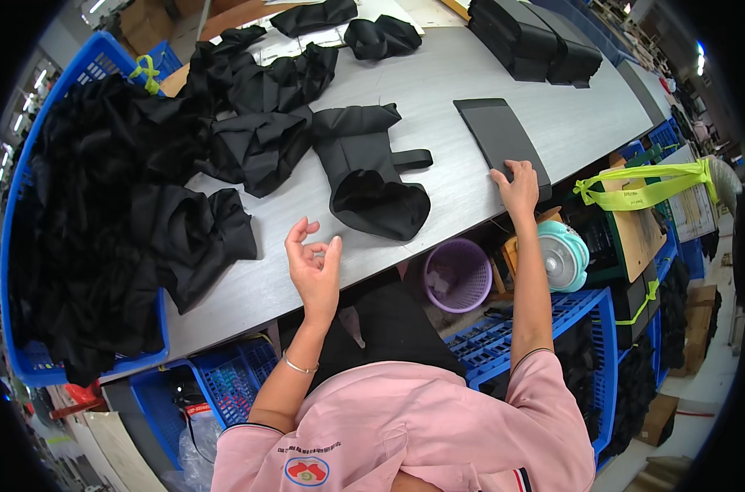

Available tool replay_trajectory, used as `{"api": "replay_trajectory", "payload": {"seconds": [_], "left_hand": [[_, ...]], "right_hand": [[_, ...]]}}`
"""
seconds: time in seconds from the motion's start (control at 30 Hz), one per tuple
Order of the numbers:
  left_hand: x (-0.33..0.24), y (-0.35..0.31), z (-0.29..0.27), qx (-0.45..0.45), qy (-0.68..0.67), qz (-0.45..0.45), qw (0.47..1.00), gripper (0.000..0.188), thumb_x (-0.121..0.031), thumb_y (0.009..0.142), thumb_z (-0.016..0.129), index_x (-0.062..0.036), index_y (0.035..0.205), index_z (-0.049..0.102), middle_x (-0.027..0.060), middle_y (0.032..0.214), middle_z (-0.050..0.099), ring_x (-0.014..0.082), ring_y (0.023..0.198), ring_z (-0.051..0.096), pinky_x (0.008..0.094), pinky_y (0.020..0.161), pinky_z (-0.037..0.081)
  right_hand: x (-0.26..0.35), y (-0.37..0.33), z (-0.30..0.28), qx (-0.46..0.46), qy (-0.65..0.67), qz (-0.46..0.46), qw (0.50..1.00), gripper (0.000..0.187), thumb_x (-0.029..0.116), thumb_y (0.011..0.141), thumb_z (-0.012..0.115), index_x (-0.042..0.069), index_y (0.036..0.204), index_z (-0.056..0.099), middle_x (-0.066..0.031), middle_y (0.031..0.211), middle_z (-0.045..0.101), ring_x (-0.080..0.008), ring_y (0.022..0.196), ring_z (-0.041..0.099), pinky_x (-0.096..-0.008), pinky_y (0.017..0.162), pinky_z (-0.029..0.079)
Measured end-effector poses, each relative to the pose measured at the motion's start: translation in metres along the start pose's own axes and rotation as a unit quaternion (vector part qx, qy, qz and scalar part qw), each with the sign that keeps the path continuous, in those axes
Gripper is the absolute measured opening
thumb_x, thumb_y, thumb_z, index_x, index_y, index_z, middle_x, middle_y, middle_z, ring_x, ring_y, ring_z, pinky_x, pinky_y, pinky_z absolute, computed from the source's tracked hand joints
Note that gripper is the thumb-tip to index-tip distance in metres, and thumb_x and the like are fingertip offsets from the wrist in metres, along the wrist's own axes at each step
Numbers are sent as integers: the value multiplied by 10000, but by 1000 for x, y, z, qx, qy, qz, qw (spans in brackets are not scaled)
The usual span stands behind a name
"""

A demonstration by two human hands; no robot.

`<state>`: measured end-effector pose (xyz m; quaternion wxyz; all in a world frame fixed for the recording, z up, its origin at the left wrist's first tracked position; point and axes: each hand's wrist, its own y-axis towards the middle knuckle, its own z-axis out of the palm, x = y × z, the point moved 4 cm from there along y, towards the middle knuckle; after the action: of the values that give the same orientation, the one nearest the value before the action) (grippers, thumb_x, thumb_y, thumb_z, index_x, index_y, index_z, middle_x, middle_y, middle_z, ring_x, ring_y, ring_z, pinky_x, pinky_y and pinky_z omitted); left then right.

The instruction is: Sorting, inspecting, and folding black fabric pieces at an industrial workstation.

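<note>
My right hand (pixel 518 195) rests on the near end of a flat dark grey panel (pixel 497 131) at the right of the table, thumb and fingers apart on its surface. My left hand (pixel 313 269) is raised by the table's front edge, empty, with its fingers loosely bent and apart. Between the hands, nearer the left, lies a black fabric bag (pixel 360 160). Its wide opening faces me and a short strap (pixel 412 159) sticks out to the right. The panel lies apart from the bag.
A blue basket (pixel 85 70) heaped with black fabric pieces (pixel 102 197) stands at the left. More crumpled black pieces (pixel 262 82) lie at the back. Stacked dark panels (pixel 537 41) stand far right. Below the edge are a purple bin (pixel 471 287), a turquoise fan (pixel 563 256) and blue crates (pixel 537 320).
</note>
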<state>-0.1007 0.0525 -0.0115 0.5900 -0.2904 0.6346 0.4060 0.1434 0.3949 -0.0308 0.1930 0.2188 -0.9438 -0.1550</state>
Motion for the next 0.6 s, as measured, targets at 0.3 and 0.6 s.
{"api": "replay_trajectory", "payload": {"seconds": [0.3, 0.6], "left_hand": [[20, -44, 9, 190, -93, -154, 965, 306, -138, 991, 607, -1, 1263, 579, 93, 1138, 660, 95, 918, 632, 204, 657, 489], [54, -113, 95, 420, -328, -400, 745, 904, -692, 919, 512, -44, 1524, 334, 119, 1495, 434, 223, 1366, 419, 404, 1119, 344]], "right_hand": [[58, -30, -56, -168, -84, -138, 972, 137, 153, 908, 648, 25, 876, 610, -96, 1002, 620, -297, 891, 620, -395, 735, 519], [143, -210, -111, 135, 206, -79, 966, 262, 110, 958, 585, -21, 1180, 539, -228, 1199, 629, -409, 948, 667, -440, 775, 551]]}}
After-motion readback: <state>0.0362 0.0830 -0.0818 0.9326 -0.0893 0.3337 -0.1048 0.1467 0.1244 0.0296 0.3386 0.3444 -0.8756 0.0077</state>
